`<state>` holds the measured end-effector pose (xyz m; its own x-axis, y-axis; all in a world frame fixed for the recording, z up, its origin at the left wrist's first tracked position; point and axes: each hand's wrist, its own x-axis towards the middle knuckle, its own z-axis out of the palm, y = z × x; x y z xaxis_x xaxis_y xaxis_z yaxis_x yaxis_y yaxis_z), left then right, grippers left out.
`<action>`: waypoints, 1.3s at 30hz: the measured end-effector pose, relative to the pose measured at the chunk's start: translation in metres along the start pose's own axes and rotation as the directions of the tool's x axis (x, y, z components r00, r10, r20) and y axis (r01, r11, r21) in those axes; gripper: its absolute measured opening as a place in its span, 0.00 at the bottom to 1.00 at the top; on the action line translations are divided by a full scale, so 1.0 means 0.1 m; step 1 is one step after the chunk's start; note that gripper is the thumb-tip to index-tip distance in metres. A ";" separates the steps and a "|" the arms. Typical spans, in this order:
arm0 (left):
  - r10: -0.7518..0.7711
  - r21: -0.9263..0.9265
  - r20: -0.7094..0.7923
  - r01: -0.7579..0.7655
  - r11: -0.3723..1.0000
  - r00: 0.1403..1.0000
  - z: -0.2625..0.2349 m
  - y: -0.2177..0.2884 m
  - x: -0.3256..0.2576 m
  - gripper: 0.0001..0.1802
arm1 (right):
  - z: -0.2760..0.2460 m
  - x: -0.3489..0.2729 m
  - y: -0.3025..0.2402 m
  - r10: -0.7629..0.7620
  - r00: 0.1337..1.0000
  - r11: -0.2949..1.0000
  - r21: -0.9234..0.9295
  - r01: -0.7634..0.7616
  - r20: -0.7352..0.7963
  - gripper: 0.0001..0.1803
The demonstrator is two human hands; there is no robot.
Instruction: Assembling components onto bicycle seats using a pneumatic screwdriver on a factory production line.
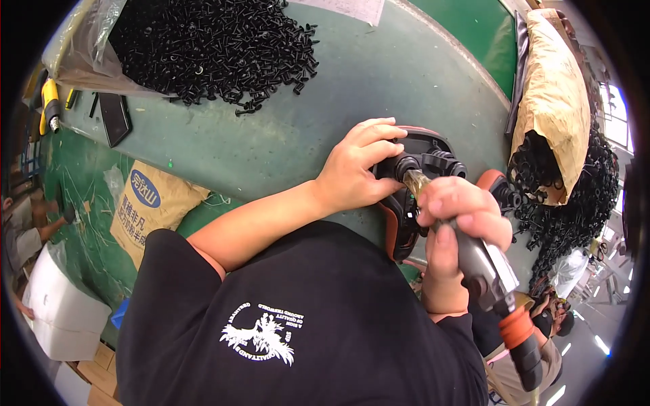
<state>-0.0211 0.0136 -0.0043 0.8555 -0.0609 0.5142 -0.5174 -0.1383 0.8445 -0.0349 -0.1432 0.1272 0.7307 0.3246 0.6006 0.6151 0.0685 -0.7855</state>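
My left hand (pixel 352 166) is closed on a black plastic part with orange-red edging (pixel 426 141), its fingers over the near left side. The part rests at the table's near edge, in front of my chest, and has round black knobs on it. In my right hand (pixel 467 210) is a power screwdriver (pixel 484 267) with a grey metal body and an orange-and-black end. Its nose, which looks clear or amber, points at a round knob of the part beside my left thumb. Whether its tip touches a screw is hidden.
A heap of black screws (pixel 223 54) spills from a plastic bag (pixel 84 57) on the green table (pixel 379 74). At right lie a brown paper sack (pixel 552 101) and heaped black parts (pixel 569 220). A phone (pixel 114 118) and yellow tool (pixel 50 105) lie left. Other people sit nearby.
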 end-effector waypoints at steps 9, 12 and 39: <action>-0.071 -0.001 0.036 0.071 0.998 0.997 -0.02 0.01 0.02 0.27 | 0.05 0.16 0.06 0.148 0.987 0.983 -0.115 -0.140 0.066 0.16; -0.070 0.072 0.105 0.062 0.995 0.992 -0.12 0.15 -0.02 0.27 | 0.00 0.10 -0.16 0.155 0.987 0.987 -0.050 -0.153 0.039 0.18; -0.167 -0.569 0.786 0.802 0.182 0.596 0.06 0.85 0.32 0.11 | -0.85 -0.46 -0.89 -0.198 0.937 0.912 0.296 0.284 -0.288 0.19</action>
<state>-0.0374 -0.0058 0.0834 0.6118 -0.7896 0.0473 0.5805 0.4887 0.6513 -0.0980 -0.2446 0.1822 0.6480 0.0185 0.7614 0.6810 0.4336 -0.5901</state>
